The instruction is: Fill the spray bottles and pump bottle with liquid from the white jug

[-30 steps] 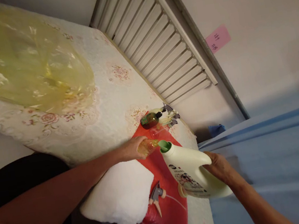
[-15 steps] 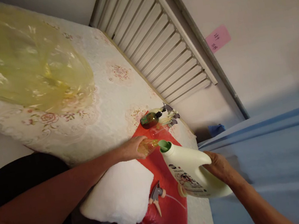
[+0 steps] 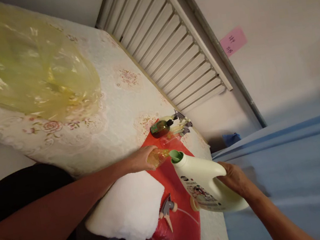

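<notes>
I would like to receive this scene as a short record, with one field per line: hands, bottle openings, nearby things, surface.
Left hand: the hand grips a yellowish bottle
Right hand: the hand holds a pale jug by its handle
Openings: the bottle's neck points at the jug's green spout; contact and flow cannot be told
Nearby: trigger spray head lying on a red sheet; dark green bottle; yellow plastic bag
Surface: floral tablecloth
</notes>
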Motion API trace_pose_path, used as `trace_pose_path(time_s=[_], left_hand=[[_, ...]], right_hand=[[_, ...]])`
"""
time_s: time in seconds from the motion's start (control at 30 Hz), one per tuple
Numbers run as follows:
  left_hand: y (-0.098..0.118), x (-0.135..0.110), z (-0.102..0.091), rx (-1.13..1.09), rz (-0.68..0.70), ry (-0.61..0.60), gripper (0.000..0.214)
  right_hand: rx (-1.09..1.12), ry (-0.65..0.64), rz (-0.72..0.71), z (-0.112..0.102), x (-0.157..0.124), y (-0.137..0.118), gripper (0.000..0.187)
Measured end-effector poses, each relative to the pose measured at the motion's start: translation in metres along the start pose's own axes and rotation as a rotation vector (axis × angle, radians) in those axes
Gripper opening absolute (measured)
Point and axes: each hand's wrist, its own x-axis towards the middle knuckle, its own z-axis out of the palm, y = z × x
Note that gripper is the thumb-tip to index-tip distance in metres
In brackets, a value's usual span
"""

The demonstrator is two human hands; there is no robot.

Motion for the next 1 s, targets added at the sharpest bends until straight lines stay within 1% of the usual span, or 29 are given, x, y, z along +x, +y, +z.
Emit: trace_pose_path(time_s=[0.27, 0.47, 0.73, 1.0], left_hand=[[-0.0038, 0.0015, 0.0008, -0.018, 0.038, -0.002, 0.066], [-0.0034, 0.0011, 0.0014, -0.029, 0.019, 0.008, 0.067], [-0.0026, 0.0015, 0.0015, -0.044, 0.027, 0.008, 0.065], [-0.0038, 0.0015, 0.0014, -0.068, 0.035, -0.004, 0.064]], right_hand=[[0.003, -0.001, -0.017, -0.0012, -0.0012, -0.0018, 0.027], [0.031, -0.005, 0.004, -0.0002, -0.0012, -0.0006, 0.026], [0.025, -0.005, -0.029, 0.0021, 0.0007, 0.0056, 0.028], [0.002, -0.002, -0.006, -0.0020, -0.0011, -0.0021, 0.027]])
